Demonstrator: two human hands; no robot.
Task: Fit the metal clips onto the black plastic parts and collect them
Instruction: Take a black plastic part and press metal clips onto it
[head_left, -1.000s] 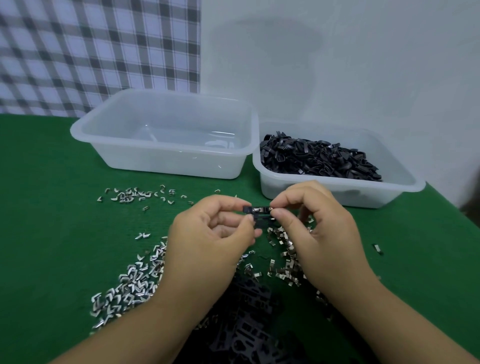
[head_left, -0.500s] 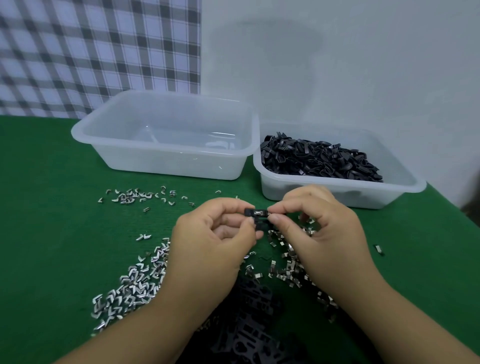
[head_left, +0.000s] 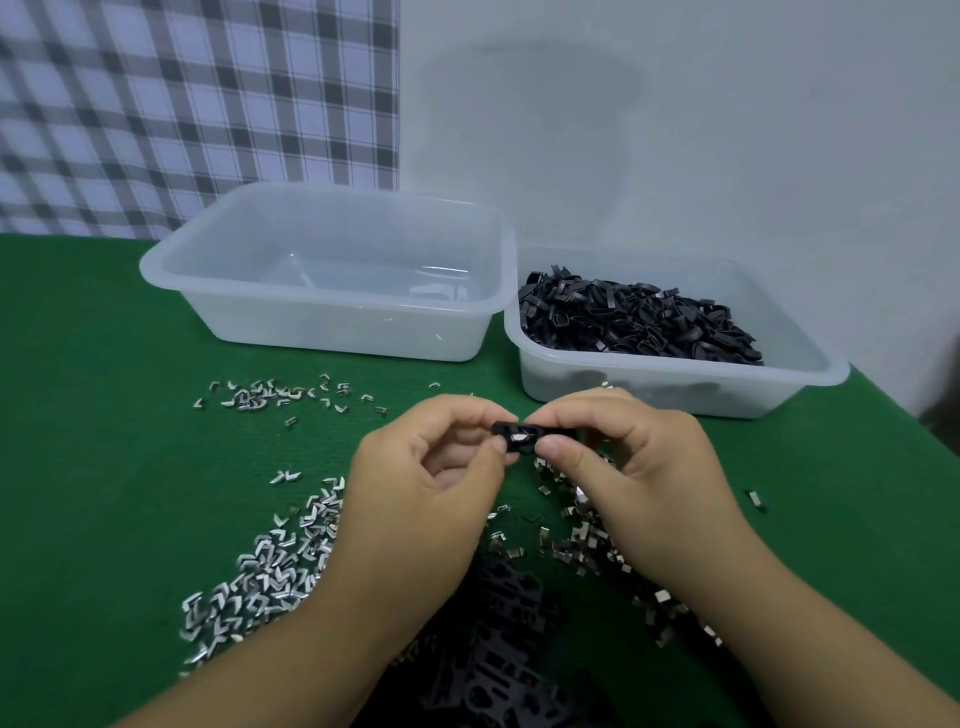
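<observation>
A small black plastic part hangs above the green table between both hands, with a shiny metal clip on its middle. My left hand pinches the part's left end between thumb and forefinger. My right hand pinches its right end, thumb just below the clip. Loose metal clips lie in a heap at the lower left, and more metal clips lie under my right hand. Black plastic parts are piled near the front edge between my forearms.
An empty clear plastic tub stands at the back left. A second clear tub at the back right holds a heap of black parts. A thin row of clips lies in front of the left tub. Green felt covers the table.
Both hands have sunk slightly toward the table with the part between them. The clip now shows more plainly on the part's middle.
</observation>
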